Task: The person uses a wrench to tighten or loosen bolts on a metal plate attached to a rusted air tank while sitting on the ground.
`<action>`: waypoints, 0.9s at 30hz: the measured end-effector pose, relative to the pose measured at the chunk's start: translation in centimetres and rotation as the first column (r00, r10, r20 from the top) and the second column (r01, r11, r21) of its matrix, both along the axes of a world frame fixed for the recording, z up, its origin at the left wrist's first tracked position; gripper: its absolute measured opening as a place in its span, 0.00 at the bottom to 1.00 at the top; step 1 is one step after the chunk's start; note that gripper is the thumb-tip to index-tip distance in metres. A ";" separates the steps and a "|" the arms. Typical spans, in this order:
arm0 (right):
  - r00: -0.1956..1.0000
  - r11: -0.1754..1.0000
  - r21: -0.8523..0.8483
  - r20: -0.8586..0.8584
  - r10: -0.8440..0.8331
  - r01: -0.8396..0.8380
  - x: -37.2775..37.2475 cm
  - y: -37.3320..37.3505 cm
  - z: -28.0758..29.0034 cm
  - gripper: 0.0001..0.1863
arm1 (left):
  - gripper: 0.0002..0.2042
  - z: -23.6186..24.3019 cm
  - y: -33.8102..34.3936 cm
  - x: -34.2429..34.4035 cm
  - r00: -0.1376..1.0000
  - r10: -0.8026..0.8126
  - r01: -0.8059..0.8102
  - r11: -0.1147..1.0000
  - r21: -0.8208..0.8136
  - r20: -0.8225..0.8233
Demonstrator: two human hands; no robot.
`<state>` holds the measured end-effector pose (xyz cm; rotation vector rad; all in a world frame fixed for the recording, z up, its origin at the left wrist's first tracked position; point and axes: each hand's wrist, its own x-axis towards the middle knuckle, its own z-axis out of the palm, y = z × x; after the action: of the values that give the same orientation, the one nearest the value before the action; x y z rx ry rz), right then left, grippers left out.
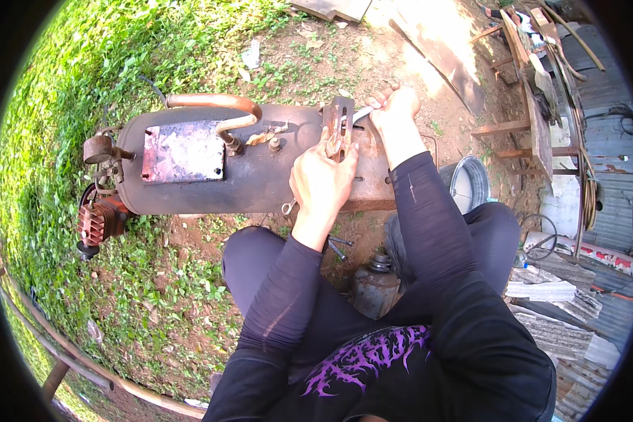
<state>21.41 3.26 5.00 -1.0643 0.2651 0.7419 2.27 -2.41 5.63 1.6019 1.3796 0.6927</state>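
Observation:
A dark, rusty air compressor tank (pixel 190 197) lies on its side across the ground before me. At its right end, a rusty slotted metal bracket (pixel 342 105) stands up. My left hand (pixel 323 176) is closed round the lower part of this bracket. The ring end of a spanner (pixel 287 208) pokes out beside my left wrist; whether that hand holds it, I cannot tell. My right hand (pixel 397 109), just right of the bracket, is closed round a silver tool handle (pixel 362 113) that reaches into the bracket. The tool's working end is hidden.
A pressure gauge (pixel 98 150), reddish finned pump (pixel 104 224) and copper pipe (pixel 211 100) sit on the compressor. Several bolts (pixel 340 246) and a metal bottle jack (pixel 375 288) lie between my legs. A metal bucket (pixel 470 184) stands right; wooden planks (pixel 534 133) lean beyond it.

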 end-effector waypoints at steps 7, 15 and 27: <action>0.981 0.977 -0.085 -0.016 0.193 -0.194 0.8 0.7 1.4 0.15 | 0.15 -0.1 0.0 -0.1 1.000 -0.022 0.022 1.000 0.009 -0.016; 0.952 0.965 -0.142 -0.245 0.183 -0.222 1.5 4.2 -0.9 0.20 | 0.16 -1.0 -0.1 0.1 0.998 -0.050 0.048 0.998 0.037 0.043; 0.212 0.309 -0.943 0.279 0.936 -0.123 3.0 5.6 -5.6 0.13 | 0.15 -1.1 -0.3 1.5 0.994 -0.017 0.016 1.000 0.013 0.105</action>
<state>24.45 8.89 -0.56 -2.4074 -0.9702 0.7076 3.74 -2.73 4.49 1.5625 1.2867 0.7657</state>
